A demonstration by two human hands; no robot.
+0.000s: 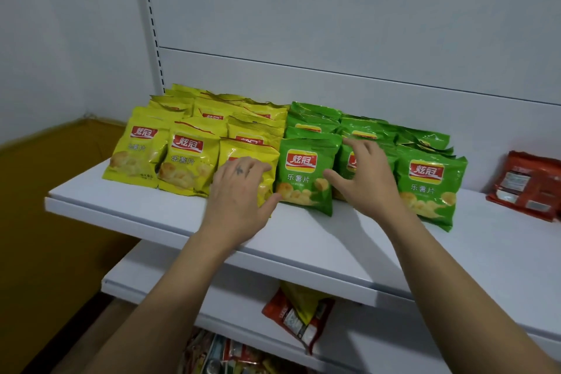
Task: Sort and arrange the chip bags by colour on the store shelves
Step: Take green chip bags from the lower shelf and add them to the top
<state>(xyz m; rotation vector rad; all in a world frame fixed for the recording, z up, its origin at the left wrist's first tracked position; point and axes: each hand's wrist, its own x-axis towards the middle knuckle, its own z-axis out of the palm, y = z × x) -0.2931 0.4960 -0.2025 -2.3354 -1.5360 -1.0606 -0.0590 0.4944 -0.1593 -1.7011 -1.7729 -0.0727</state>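
Note:
Several yellow chip bags [188,158] stand in rows on the left of the white upper shelf [303,240], and several green chip bags [428,182] stand in rows beside them on the right. A front green bag [305,173] stands between my two hands. My left hand [239,188] lies with fingers spread on the front yellow bag next to it. My right hand [361,173] is open, its thumb at the green bag's right edge and its fingers over the green bag behind.
Red chip bags [528,185] lie flat at the right end of the upper shelf. On the lower shelf [212,307] a red and a yellow bag [300,313] lie together. More mixed bags show at the bottom edge.

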